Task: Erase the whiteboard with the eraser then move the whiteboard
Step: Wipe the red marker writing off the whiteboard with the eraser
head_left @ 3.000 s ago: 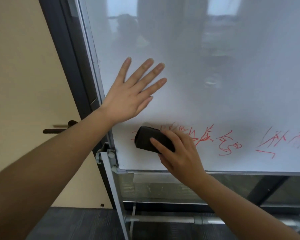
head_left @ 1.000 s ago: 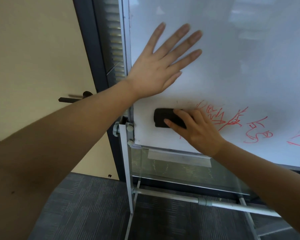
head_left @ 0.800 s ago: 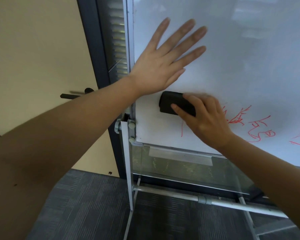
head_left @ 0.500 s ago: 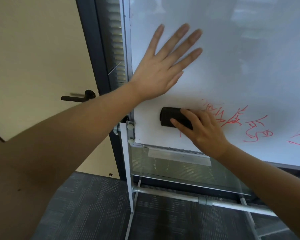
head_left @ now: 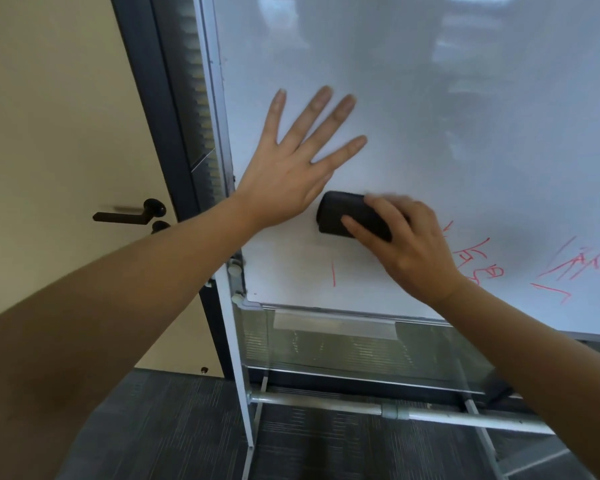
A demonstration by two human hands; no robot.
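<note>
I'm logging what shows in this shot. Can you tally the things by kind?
White whiteboard on a metal stand: 1
Black rectangular eraser: 1
Bare hands: 2, left hand flat on the board, right hand gripping the eraser
Black door handle: 1
Total: 5

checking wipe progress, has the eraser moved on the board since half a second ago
Yes. The eraser has moved up the whiteboard, away from its bottom edge and close under the left hand.
</note>
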